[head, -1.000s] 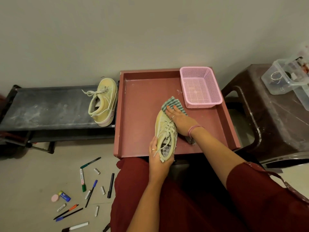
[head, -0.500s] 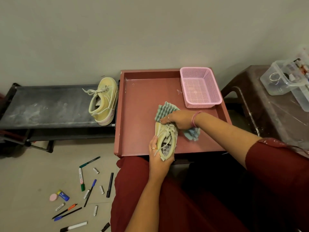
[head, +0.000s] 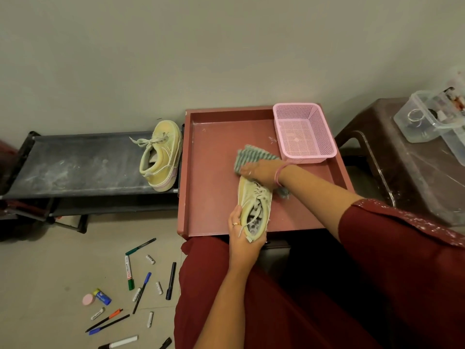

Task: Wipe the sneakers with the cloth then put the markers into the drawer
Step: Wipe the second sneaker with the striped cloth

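While left hand (head: pixel 241 238) fingers grip one sneaker (head: pixel 254 207), right hand (head: pixel 259 172) presses cloth (head: pixel 251 153); second sneaker (head: pixel 161 157) apart.

From my remote seat, the sneaker (head: pixel 254 207) at frame centre looks like pale canvas, matt, with woven cotton-like laces. The cloth (head: pixel 247 153) above it is soft ribbed fabric. The drawer (head: pixel 214 172) beneath reads as painted wood, matt and scuffed with pale marks. At upper right, the basket (head: pixel 305 133) is perforated pink plastic with a slight sheen. The shelf (head: pixel 80 166) at left looks dark, dusty and dull. The markers (head: pixel 129 273) at lower left have smooth plastic barrels on a glossy tiled floor (head: pixel 50 273).
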Available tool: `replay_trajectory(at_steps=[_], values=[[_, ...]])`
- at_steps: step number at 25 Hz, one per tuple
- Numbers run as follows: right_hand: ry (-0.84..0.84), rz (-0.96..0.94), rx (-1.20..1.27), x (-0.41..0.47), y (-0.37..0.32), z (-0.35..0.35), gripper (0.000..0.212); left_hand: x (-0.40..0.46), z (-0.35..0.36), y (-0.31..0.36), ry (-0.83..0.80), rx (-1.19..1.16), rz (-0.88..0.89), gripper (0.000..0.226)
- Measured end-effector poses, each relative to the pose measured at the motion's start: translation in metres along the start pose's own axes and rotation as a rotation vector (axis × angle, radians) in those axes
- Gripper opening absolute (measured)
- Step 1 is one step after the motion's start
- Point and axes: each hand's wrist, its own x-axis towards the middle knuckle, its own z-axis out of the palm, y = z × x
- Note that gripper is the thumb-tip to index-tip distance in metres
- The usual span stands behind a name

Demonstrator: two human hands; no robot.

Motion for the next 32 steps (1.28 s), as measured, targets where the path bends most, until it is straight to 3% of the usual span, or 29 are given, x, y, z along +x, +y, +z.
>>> replay_trajectory(at_steps=[2,7,11,18,22,27,32], values=[[0.024,0.104,-0.028,0.006,0.005,-0.005,0.063,-0.001,-0.002,0.002,0.0,-0.017,-0.006,0.075],[-0.229,-0.137,0.086,0.004,-0.038,-0.006,0.063,0.004,-0.002,-0.006,0.013,-0.039,-0.02,0.075],[0.049,0.068,0.165,0.012,0.006,-0.005,0.061,0.004,-0.002,-0.008,0.012,-0.057,-0.023,0.077],[0.592,0.292,1.077,-0.04,-0.019,0.069,0.073,0.009,-0.002,-0.017,0.026,-0.03,-0.019,0.078],[0.683,0.349,1.577,-0.054,-0.076,0.109,0.076,0.011,0.001,-0.017,0.029,-0.046,-0.015,0.078],[0.65,0.296,1.58,-0.078,-0.113,0.126,0.075,0.008,-0.003,-0.014,0.0,-0.058,0.006,0.072],[0.62,0.354,1.384,-0.058,-0.076,0.097,0.078,0.007,-0.004,-0.011,-0.007,-0.048,-0.039,0.078]])
